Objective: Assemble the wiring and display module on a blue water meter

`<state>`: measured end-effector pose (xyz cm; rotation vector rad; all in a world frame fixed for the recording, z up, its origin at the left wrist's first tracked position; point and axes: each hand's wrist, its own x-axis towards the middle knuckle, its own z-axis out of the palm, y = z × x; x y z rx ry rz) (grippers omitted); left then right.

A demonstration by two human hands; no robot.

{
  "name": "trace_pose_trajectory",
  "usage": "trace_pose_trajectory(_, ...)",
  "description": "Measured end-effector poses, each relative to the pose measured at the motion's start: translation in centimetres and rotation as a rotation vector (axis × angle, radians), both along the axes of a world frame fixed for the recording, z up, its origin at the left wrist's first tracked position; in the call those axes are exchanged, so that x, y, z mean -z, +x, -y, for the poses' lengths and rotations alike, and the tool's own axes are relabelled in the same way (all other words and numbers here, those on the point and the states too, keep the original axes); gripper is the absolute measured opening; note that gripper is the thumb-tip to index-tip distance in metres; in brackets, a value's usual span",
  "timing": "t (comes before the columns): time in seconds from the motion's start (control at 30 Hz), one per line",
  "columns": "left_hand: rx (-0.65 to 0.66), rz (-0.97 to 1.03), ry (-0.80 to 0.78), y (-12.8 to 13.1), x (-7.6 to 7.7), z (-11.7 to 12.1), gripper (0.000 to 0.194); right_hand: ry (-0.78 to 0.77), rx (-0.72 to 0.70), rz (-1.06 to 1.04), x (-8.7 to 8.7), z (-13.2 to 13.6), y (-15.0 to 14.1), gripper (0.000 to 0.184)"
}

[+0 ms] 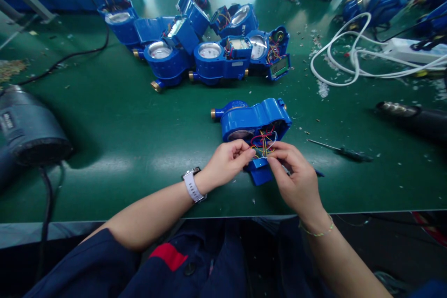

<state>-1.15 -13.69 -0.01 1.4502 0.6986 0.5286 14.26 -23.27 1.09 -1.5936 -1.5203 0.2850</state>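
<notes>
A blue water meter (240,118) lies on its side in front of me, its electronics housing open toward me. Red, yellow, white and black wires (264,138) run from the housing to a small blue cover with a circuit board (260,163). My left hand (228,160) pinches at the left edge of this board, thumb and index finger together. At the right edge, my right hand (295,174) has its thumb and fingers closed on the wires by the board. The fingertips partly hide the wire ends.
Several blue water meters (209,63) with open housings stand behind. A heat gun (31,125) rests at left, a screwdriver (344,150) at right, near a dark tool with a metal nozzle (398,109). A white cable (352,56) coils beside a power strip (408,51).
</notes>
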Motion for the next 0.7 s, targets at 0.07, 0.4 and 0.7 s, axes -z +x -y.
trace_pose_trajectory(0.07, -0.046, -0.075, 0.255, -0.5, -0.3, -0.2, 0.027, -0.002, 0.002, -0.016, 0.0, -0.1, -0.1, 0.009)
trace_pose_trajectory(0.4, -0.004, -0.045, 0.653, -0.7, -0.7, 0.4, 0.009, -0.025, -0.033, -0.088, -0.3, -0.7, -0.8, 0.012)
trace_pose_trajectory(0.7, 0.005, -0.079, 0.539, -0.4, -0.9, 0.3, 0.002, -0.077, 0.013, -0.268, 0.4, -0.5, -1.3, 0.009)
